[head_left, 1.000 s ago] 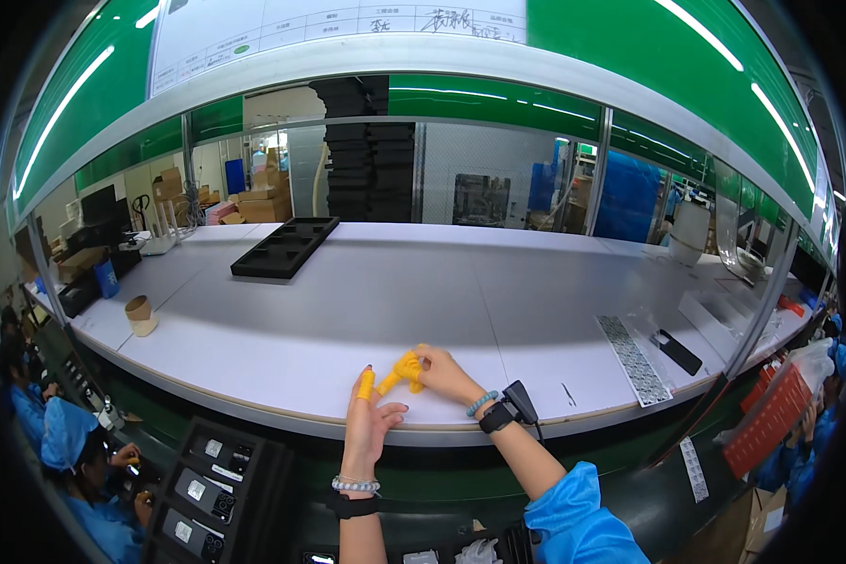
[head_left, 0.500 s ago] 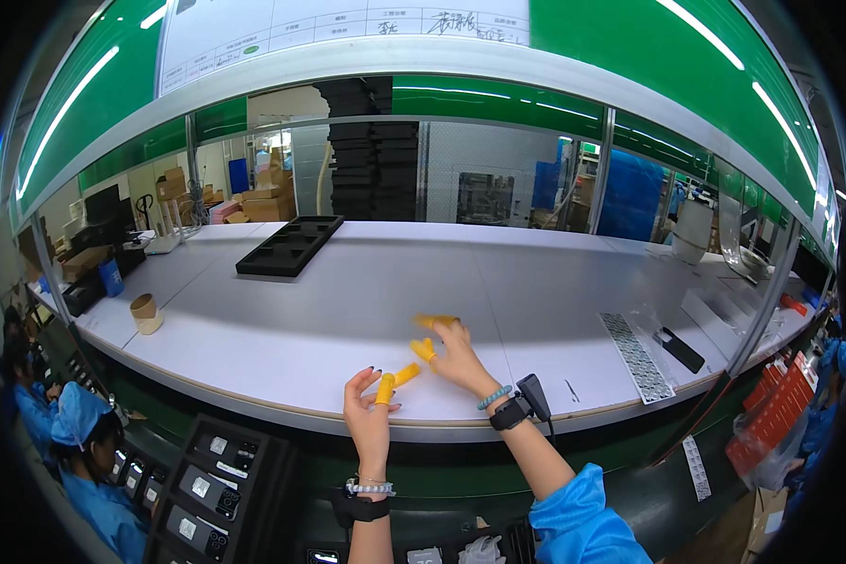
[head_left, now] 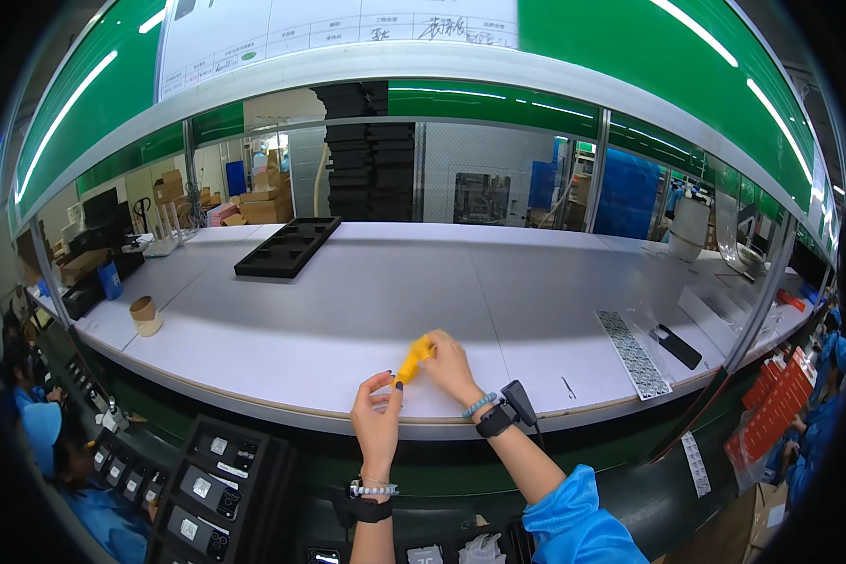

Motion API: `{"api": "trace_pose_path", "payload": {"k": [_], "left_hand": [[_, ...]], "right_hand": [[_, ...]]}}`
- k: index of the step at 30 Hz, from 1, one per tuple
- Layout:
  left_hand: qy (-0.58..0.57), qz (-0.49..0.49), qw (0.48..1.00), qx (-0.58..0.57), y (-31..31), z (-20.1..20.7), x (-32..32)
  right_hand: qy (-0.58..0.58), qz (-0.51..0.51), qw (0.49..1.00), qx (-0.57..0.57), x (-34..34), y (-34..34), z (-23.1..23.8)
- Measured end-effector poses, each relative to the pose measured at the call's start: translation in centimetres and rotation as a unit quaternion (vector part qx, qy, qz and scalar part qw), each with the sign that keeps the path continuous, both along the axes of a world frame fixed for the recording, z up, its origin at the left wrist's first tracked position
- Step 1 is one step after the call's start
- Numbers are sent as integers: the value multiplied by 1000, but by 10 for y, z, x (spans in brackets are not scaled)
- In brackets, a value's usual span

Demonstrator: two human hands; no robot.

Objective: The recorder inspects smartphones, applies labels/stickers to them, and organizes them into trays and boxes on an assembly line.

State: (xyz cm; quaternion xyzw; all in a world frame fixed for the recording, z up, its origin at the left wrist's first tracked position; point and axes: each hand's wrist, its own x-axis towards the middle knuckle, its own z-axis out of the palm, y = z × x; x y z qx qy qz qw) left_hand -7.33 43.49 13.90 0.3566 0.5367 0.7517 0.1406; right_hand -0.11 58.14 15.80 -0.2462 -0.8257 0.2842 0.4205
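Note:
My left hand [head_left: 377,423] is raised over the near edge of the white workbench [head_left: 348,310], fingers loosely apart, with one finger reaching up into a yellow rubber finger cot [head_left: 412,358]. My right hand [head_left: 447,368] pinches that cot from the right, its own fingertips in yellow too. A small black scanner [head_left: 514,402] is strapped at my right wrist, beside a bead bracelet. On my left wrist I wear a bead bracelet and a black band.
A black moulded tray [head_left: 287,246] lies at the bench's back left and a tape roll [head_left: 143,315] near its left edge. A strip of labels [head_left: 634,353] and a black handheld device [head_left: 677,347] lie right. Black trays with parts [head_left: 202,475] sit below left, beside a blue-clad co-worker [head_left: 38,428].
Half a second ago my hands were apart, the right one lifted over the bench. They have come back together, and my right hand is pinching the yellow cot at my left finger.

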Motion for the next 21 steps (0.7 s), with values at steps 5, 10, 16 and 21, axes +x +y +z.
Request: {"api": "trace_pose_path", "payload": {"k": [5,10,16,21], "left_hand": [[9,37,999,8,-3,-1,0],[340,110,931,-77,-3,-9,-3],[283,139,949,1,4,-5,5],[85,11,995,42,-2,6,23]], "right_hand": [[-157,-83,981,73,-1,19,-8],[-62,-69,993,74,7,9,4],[4,51,998,26,38,-23,28],[28,107,992,-57,52,-50,19]]}}
